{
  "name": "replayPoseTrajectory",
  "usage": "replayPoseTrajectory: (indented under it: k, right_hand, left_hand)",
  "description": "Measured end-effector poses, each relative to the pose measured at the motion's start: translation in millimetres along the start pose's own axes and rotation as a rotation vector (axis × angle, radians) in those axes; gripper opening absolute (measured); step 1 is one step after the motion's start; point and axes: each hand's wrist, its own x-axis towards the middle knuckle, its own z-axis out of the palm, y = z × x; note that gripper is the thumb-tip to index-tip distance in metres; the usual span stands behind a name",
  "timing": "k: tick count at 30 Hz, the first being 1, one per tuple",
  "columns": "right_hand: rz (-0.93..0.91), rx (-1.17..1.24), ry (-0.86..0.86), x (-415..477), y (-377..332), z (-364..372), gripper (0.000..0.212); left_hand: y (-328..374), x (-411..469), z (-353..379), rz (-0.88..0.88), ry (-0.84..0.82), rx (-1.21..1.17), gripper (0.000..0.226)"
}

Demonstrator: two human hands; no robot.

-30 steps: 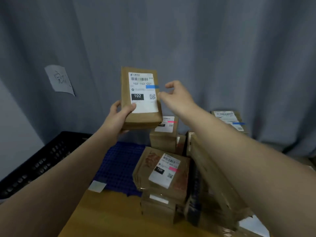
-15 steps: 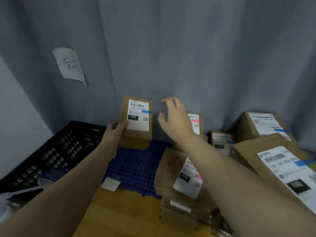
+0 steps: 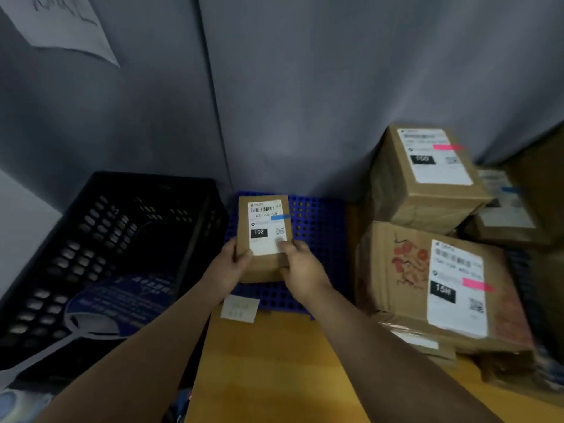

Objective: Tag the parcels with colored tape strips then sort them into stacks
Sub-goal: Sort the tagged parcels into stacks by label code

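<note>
The small parcel (image 3: 264, 236), judged a stiff, light cardboard box, is held at its near corners, seemingly just touching the left part of the blue mat (image 3: 320, 221), with the grip of left hand (image 3: 232, 267) and right hand (image 3: 300, 270) closed round its edges

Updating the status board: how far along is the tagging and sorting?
Done: the 15H parcel and the taller parcel behind it carry pink strips; the 102 parcel has its blue strip. In hand: left hand and right hand hold the 102 parcel over the blue mat. Left: release it; the flat parcel under the 15H parcel shows no visible strip.
</note>
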Motion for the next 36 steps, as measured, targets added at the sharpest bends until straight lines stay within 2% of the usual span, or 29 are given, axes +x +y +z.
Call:
replayPoseTrajectory:
  k: [3,5,7,9,12,19,24,27,30,36]
  right_hand:
    - [0.018,0.118,0.1,8,8,14,0.055]
    - [0.008,0.2,0.188,14,6,19,0.05]
    - [0.016,0.278,0.231,21,1,20,0.045]
    - [0.021,0.316,0.239,28,-4,20,0.04]
    - [0.008,0.256,0.214,38,-9,18,0.043]
    - [0.142,0.216,0.211,51,-5,12,0.049]
    - [0.185,0.255,0.245,47,-3,14,0.05]
    - [0.18,0.265,0.251,41,-6,11,0.051]
    - [0.143,0.282,0.281,35,-13,4,0.051]
    - [-0.012,0.373,0.441,9,-30,-23,0.048]
  left_hand:
    - [-15,11,-5,0.274,-0.001,0.531,0.081]
    - [-17,19,-8,0.508,0.04,0.945,0.084]
    - [-13,30,-12,0.605,0.088,1.09,0.073]
    - [-6,44,-16,0.576,0.111,1.122,0.062]
    - [7,59,-26,0.53,0.112,1.23,0.059]
    - [15,76,-34,0.439,0.054,1.269,0.063]
    - [13,74,-31,0.403,0.041,1.205,0.063]
    - [17,71,-34,0.395,0.038,1.197,0.056]
    - [30,63,-35,0.425,0.051,1.17,0.06]
    - [70,36,-39,0.541,0.12,0.948,0.055]
